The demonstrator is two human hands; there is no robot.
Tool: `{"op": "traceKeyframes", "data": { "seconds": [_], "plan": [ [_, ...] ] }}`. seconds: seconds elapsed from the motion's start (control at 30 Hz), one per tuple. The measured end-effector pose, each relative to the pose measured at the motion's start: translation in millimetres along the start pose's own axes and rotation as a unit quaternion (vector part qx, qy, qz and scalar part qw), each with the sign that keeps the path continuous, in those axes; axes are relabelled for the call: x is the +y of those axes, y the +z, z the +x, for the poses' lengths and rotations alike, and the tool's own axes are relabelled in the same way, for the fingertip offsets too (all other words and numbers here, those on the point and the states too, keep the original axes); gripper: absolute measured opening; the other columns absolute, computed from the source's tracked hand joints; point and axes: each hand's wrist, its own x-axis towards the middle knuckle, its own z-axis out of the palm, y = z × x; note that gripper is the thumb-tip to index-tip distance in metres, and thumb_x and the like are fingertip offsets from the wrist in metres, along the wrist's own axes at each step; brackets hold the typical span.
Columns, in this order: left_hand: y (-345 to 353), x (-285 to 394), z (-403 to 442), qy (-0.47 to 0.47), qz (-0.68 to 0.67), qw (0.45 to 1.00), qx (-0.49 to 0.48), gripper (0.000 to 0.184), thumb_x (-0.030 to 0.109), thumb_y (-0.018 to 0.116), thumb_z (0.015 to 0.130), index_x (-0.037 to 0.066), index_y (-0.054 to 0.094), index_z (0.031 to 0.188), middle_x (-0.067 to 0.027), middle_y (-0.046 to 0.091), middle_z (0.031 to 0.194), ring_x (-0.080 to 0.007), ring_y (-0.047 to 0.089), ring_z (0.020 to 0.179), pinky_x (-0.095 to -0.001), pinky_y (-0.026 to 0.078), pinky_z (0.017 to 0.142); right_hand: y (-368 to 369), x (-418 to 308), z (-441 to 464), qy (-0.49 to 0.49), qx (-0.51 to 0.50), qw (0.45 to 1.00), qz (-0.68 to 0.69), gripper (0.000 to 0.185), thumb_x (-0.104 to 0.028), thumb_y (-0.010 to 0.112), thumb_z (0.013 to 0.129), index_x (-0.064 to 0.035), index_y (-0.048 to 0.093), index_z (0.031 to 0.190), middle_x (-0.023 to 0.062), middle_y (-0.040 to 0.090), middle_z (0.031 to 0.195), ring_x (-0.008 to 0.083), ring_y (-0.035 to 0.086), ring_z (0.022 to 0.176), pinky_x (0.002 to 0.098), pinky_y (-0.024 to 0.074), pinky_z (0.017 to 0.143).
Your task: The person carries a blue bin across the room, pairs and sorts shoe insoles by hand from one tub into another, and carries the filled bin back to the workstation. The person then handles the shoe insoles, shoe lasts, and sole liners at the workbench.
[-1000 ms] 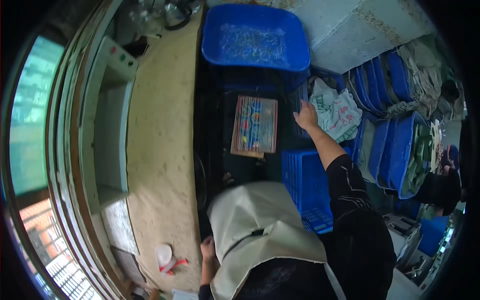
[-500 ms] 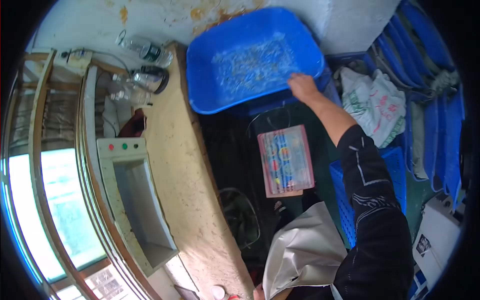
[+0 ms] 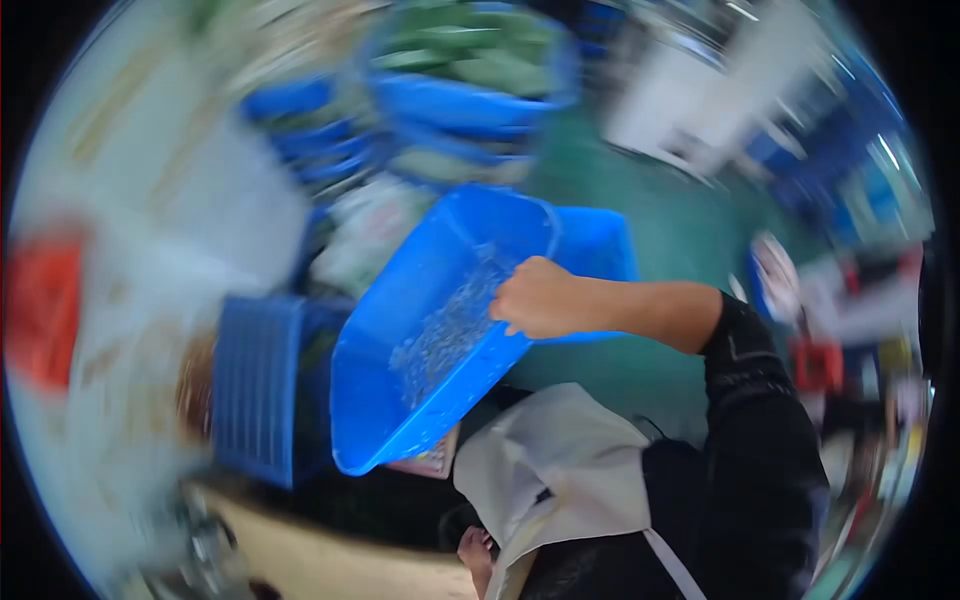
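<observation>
My right hand (image 3: 540,298) is closed over the near rim of a large blue tub (image 3: 450,320), which hangs tilted in front of me. Small clear or whitish bits lie on the tub's bottom. Low beside my apron (image 3: 560,460), my left hand (image 3: 477,549) has its fingers curled, and whether it holds anything is too small to tell. Under the tub's near end, part of a pinkish patterned box (image 3: 436,458) shows.
A blue crate (image 3: 255,390) stands at the left, and another blue container (image 3: 597,245) is behind the tub. Stacked blue tubs with green pieces (image 3: 460,55) and a white bag (image 3: 372,225) lie beyond. A tan tabletop (image 3: 320,565) runs along the bottom.
The view has swung to the right. My right hand went from open in the air to the tub's rim, and the tub is now lifted off its place and tilted.
</observation>
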Motion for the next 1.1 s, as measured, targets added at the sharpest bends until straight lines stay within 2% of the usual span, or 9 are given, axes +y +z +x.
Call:
{"op": "traceKeyframes", "data": {
  "seconds": [0.23,0.43,0.53,0.57,0.63,0.67,0.87,1.03,1.1],
  "plan": [
    [0.4,115.2,110.6,0.049,0.203,0.971,-0.117,0.008,0.012,0.057,0.092,0.006,0.061,0.094,-0.0061,0.062,0.081,-0.0154,0.057,0.07,-0.0304,0.043,0.059,97.6,-15.9,-310.7,0.427,0.063,0.891,0.138,0.026,-0.033,0.074,0.082,-0.0082,0.068,0.084,0.011,0.069,0.084,0.0346,0.069,0.082,0.0487,0.0519,0.069],
    [138.1,257.0,136.8,0.146,0.269,0.94,-0.148,0.01,0.01,0.055,0.091,0.009,0.055,0.081,-0.0031,0.055,0.074,-0.0128,0.048,0.063,-0.0274,0.034,0.053,190.8,-31.6,-497.2,0.725,0.208,0.605,0.257,0.028,-0.032,0.069,0.087,-0.0052,0.071,0.095,0.0191,0.071,0.09,0.0389,0.068,0.09,0.0494,0.0533,0.081],
    [261.0,299.5,140.4,0.159,0.267,0.92,-0.239,0.016,0.009,0.055,0.091,0.011,0.052,0.075,-0.0016,0.052,0.07,-0.0114,0.044,0.059,-0.0259,0.03,0.05,259.9,-15.8,-584.6,0.789,0.235,0.497,0.274,0.032,-0.035,0.067,0.088,-0.0042,0.072,0.097,0.0205,0.071,0.092,0.0391,0.068,0.093,0.0489,0.0532,0.083],
    [305.4,310.7,153.2,0.104,0.271,0.897,-0.334,0.025,0.033,0.046,0.093,0.017,0.051,0.075,-0.0014,0.044,0.069,-0.0175,0.043,0.064,-0.0302,0.03,0.055,283.9,-10.4,-609.8,0.802,0.244,0.452,0.304,0.035,-0.035,0.067,0.086,-0.0031,0.072,0.099,0.0217,0.071,0.095,0.04,0.068,0.095,0.049,0.053,0.086],
    [392.3,303.1,128.6,0.023,0.154,0.876,-0.456,0.005,0.005,0.059,0.09,0.01,0.059,0.089,-0.0028,0.058,0.078,-0.015,0.053,0.067,-0.0273,0.037,0.053,331.1,-9.2,-643.1,0.822,0.247,0.384,0.342,0.036,-0.035,0.068,0.085,-0.0028,0.072,0.1,0.0223,0.071,0.095,0.0401,0.068,0.096,0.0488,0.053,0.087],
    [458.8,279.8,48.0,0.154,0.293,0.903,-0.275,0.004,0.009,0.062,0.09,0.009,0.062,0.094,-0.0018,0.059,0.079,-0.0155,0.056,0.069,-0.0271,0.039,0.055,342.7,2.6,-674.2,0.837,0.257,0.338,0.346,0.036,-0.035,0.068,0.084,-0.0024,0.073,0.1,0.0228,0.071,0.096,0.0402,0.068,0.097,0.0485,0.053,0.088],
    [665.3,213.2,-50.9,0.177,0.518,0.713,-0.438,0.019,0.01,0.065,0.089,0.004,0.066,0.106,-0.0019,0.063,0.084,-0.012,0.059,0.071,-0.0252,0.045,0.058,417.7,41.1,-766.9,0.853,0.258,0.17,0.42,0.036,-0.033,0.068,0.082,-0.0017,0.073,0.099,0.0233,0.071,0.097,0.0387,0.069,0.096,0.0468,0.0541,0.087],
    [771.3,224.0,-70.7,0.181,0.692,0.561,-0.416,0.023,0.013,0.064,0.091,0.003,0.067,0.112,-0.0029,0.067,0.087,-0.0119,0.062,0.073,-0.0265,0.049,0.061,485.9,77.0,-810.9,0.867,0.274,0.073,0.41,0.036,-0.033,0.068,0.08,-0.0019,0.073,0.096,0.0232,0.071,0.096,0.0389,0.069,0.095,0.0464,0.0542,0.087],
    [821.1,238.8,-66.0,0.17,0.713,0.567,-0.376,0.026,0.019,0.063,0.096,0.003,0.066,0.116,-0.0058,0.068,0.09,-0.0136,0.063,0.075,-0.0279,0.051,0.062,514.0,98.7,-834.4,0.893,0.259,0.063,0.363,0.034,-0.031,0.071,0.08,0.0003,0.074,0.093,0.0225,0.071,0.089,0.0342,0.071,0.087,0.0439,0.054,0.082]
  ]
}}
